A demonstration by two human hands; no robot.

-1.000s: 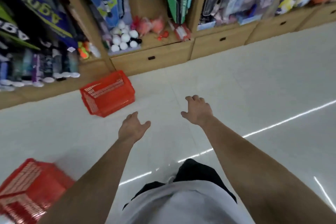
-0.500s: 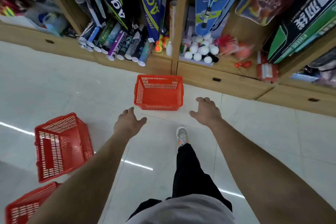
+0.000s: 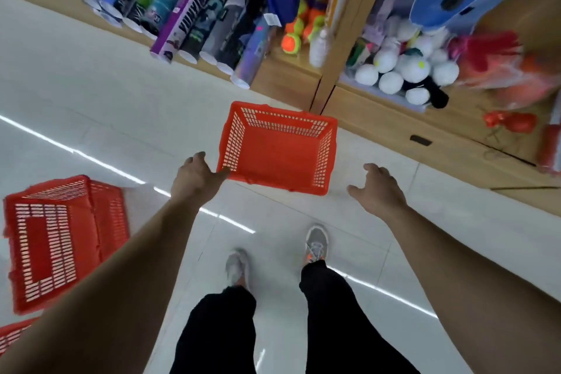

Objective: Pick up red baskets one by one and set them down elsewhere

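the red basket (image 3: pixel 277 150) sits upright on the pale floor (image 3: pixel 91 94) in the middle of the frame, mouth open upward, nothing inside it. its long axis runs from the left of the frame to the right, tilted a little down toward the right, roughly along the front of the wooden shelf unit (image 3: pixel 379 127) behind it; its far long side is near the shelf base.

the left hand (image 3: pixel 197 177) is at the basket's lower left corner, thumb tip at or just touching the rim there, fingers spread and curled round nothing. the right hand (image 3: pixel 378 188) hangs to the lower right of the basket, apart from it, fingers loosely spread and holding nothing.

what could go wrong: with only one hand at a corner, a lift or pull from there would likely swing the basket round or tip it, since the other end has no support. a push at that corner could slide it on the smooth floor into the shelf base. the white balls (image 3: pixel 391 70) and the tubes (image 3: pixel 194 18) leaning at the shelf edge in the upper part of the frame look loosely stacked, so a knock to the shelf may roll some out. a second red basket (image 3: pixel 60 240) lies on its side at the left edge, near the left forearm, and the feet (image 3: pixel 315 241) stand just below the upright basket, so a step forward could kick either one.
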